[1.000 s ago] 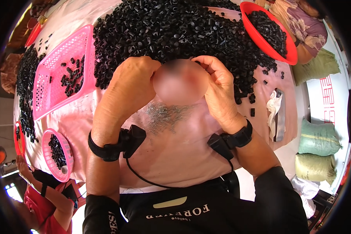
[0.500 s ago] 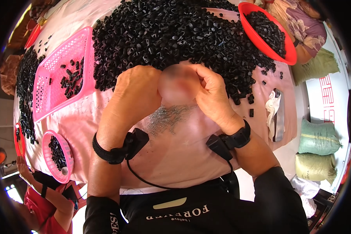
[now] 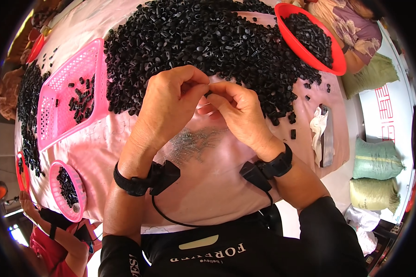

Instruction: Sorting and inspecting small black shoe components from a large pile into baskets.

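My two hands meet over the pink cloth at the near edge of a big heap of small black plastic parts [image 3: 194,41]. A small black plastic part [image 3: 208,93] shows between the fingertips, held in a pinch by my right hand [image 3: 245,111]. My left hand [image 3: 168,99] is closed, thumb and forefinger pressed together against the same spot; whatever lies inside its grip is hidden. Below the hands a scatter of tiny grey metal pieces [image 3: 192,144] lies on the cloth.
A pink perforated basket [image 3: 99,69] with some black parts stands at left, a round pink basket [image 3: 55,187] nearer. A red basin [image 3: 305,53] of black parts sits at far right, beside another person's arm. A metal tray [image 3: 327,143] with white cloth lies right. Sacks [image 3: 379,159] stand beyond.
My fingertips have come together, and the right hand has shifted slightly left. The black part now shows between them, where a blurred patch covered the fingers before.
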`<state>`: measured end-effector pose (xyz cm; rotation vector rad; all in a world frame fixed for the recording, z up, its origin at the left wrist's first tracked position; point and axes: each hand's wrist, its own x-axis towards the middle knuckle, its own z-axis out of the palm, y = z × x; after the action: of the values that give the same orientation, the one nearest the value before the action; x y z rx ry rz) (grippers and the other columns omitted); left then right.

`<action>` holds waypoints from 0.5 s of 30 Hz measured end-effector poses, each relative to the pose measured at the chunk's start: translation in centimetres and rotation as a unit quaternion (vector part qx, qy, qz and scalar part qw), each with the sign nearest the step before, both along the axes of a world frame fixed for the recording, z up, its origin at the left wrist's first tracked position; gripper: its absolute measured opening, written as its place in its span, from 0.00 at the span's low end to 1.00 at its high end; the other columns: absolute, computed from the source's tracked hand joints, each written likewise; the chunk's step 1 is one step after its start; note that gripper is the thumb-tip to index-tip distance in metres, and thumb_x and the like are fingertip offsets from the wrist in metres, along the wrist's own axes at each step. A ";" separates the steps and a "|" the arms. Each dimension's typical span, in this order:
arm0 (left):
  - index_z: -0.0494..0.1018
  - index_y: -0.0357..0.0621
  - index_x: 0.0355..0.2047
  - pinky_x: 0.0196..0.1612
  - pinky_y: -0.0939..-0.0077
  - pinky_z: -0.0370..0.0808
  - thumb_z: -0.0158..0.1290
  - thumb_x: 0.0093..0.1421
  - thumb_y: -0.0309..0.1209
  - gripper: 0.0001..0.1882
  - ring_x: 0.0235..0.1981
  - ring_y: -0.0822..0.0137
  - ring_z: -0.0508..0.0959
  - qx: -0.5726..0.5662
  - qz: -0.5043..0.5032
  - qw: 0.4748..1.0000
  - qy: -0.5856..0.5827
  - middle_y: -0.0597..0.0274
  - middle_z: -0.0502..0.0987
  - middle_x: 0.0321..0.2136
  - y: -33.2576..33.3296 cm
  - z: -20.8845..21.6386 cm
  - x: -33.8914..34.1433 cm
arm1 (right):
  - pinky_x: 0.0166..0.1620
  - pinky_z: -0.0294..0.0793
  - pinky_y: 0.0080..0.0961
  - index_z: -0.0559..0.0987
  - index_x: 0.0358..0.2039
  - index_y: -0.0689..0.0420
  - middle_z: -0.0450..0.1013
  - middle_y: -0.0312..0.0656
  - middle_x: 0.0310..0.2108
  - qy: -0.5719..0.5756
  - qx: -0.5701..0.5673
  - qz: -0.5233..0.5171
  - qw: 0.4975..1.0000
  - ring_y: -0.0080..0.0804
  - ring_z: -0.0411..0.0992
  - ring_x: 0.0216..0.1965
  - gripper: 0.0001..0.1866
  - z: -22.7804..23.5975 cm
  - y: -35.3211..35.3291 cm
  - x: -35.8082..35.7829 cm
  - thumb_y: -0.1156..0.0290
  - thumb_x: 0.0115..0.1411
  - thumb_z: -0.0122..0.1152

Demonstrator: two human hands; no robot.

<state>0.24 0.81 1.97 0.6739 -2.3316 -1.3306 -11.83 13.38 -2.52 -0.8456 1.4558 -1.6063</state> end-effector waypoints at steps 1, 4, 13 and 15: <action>0.79 0.33 0.38 0.35 0.83 0.75 0.56 0.62 0.20 0.05 0.32 0.80 0.78 0.014 0.004 1.000 0.006 0.66 0.81 0.29 0.1 -0.1 -0.1 | 0.36 0.80 0.16 0.79 0.46 0.64 0.81 0.38 0.35 0.000 0.001 -0.001 1.000 0.23 0.82 0.36 0.09 -0.1 0.0 -0.1 0.76 0.70 0.55; 0.78 0.33 0.37 0.34 0.83 0.75 0.56 0.62 0.20 0.05 0.31 0.81 0.78 0.004 0.011 1.000 -0.002 0.66 0.80 0.28 0.0 -0.3 -0.2 | 0.36 0.80 0.16 0.79 0.46 0.64 0.80 0.37 0.35 -0.001 0.004 0.018 1.000 0.24 0.82 0.36 0.09 -0.5 -0.1 -0.4 0.75 0.70 0.55; 0.77 0.35 0.36 0.33 0.83 0.75 0.55 0.64 0.22 0.03 0.29 0.80 0.78 0.013 0.051 0.999 0.011 0.65 0.80 0.26 1.2 -0.4 -0.8 | 0.36 0.81 0.18 0.77 0.45 0.65 0.80 0.40 0.35 0.017 0.033 0.035 0.999 0.25 0.82 0.36 0.09 0.3 0.1 -0.5 0.73 0.71 0.55; 0.77 0.35 0.36 0.33 0.82 0.76 0.55 0.64 0.22 0.03 0.29 0.79 0.78 0.006 0.049 0.999 0.018 0.65 0.80 0.27 1.3 -1.0 -0.8 | 0.36 0.81 0.19 0.77 0.44 0.65 0.80 0.41 0.35 0.013 0.023 0.021 0.999 0.26 0.82 0.36 0.09 0.3 0.1 -0.3 0.73 0.71 0.55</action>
<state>-0.55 2.11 0.94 0.7511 -2.2334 -1.3039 -12.17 13.52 -2.18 -0.8691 1.4781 -1.5305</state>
